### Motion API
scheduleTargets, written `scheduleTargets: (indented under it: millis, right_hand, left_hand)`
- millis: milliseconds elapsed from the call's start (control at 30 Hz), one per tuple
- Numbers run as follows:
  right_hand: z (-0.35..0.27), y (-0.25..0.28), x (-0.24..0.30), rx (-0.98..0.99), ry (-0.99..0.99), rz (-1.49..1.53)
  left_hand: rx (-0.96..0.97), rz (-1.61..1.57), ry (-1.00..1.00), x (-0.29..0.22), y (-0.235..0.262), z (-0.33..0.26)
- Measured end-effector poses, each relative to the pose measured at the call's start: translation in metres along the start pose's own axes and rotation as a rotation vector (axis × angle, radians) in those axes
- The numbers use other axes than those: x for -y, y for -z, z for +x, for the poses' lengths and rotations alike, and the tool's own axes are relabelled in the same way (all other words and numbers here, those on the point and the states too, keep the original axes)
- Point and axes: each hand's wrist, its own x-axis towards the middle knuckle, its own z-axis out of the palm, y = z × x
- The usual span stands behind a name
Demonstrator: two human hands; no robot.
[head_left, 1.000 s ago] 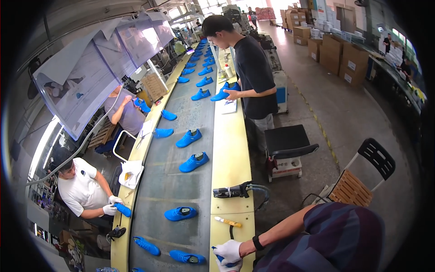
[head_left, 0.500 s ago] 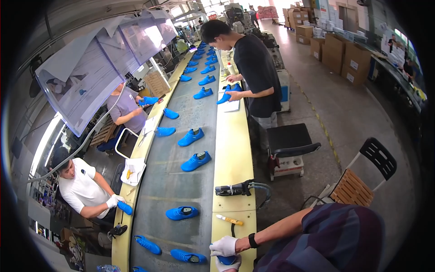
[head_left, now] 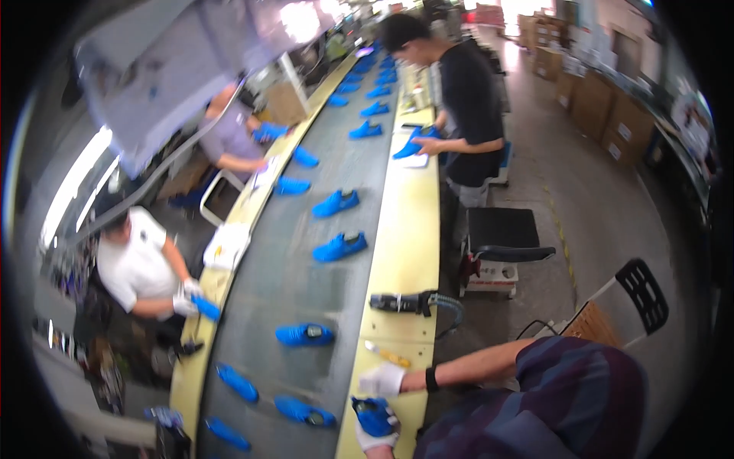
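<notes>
A blue sneaker (head_left: pixel 373 418) is held above the pale yellow ledge beside the belt, its opening facing up. My left hand (head_left: pixel 375 440), in a white glove, wraps round it from below, with fingertips showing on its side. Just beyond the shoe is my right hand (head_left: pixel 382 380), also white-gloved, with a black band at the wrist. Motion smears its fingers, and it seems apart from the shoe. A yellow-handled knife (head_left: pixel 388 353) lies on the ledge close to my right hand.
A conveyor belt (head_left: pixel 306 287) carries several blue shoes. A black tool with hoses (head_left: pixel 401 303) rests on the ledge. A person in black (head_left: pixel 470 107) handles a shoe farther up; a person in white (head_left: pixel 141 260) and one in lilac (head_left: pixel 225 138) work across the belt. Chairs stand at right.
My right hand has come off the shoe, which now shows more fully in my left hand. The whole view has shifted and blurred. The person in white still holds a shoe.
</notes>
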Motion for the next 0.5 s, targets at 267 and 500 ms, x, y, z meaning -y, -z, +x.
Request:
scheduleTargets:
  millis: [267, 500]
  right_hand:
    - [0.051, 0.089, -0.138, -0.117, -0.374, -0.594]
    - [0.053, 0.064, -0.188, 0.054, -0.428, -0.553]
  left_hand:
    - [-0.109, -0.139, -0.040, -0.021, 0.021, 0.020]
    - [-0.197, -0.280, -0.046, -0.028, 0.037, 0.022]
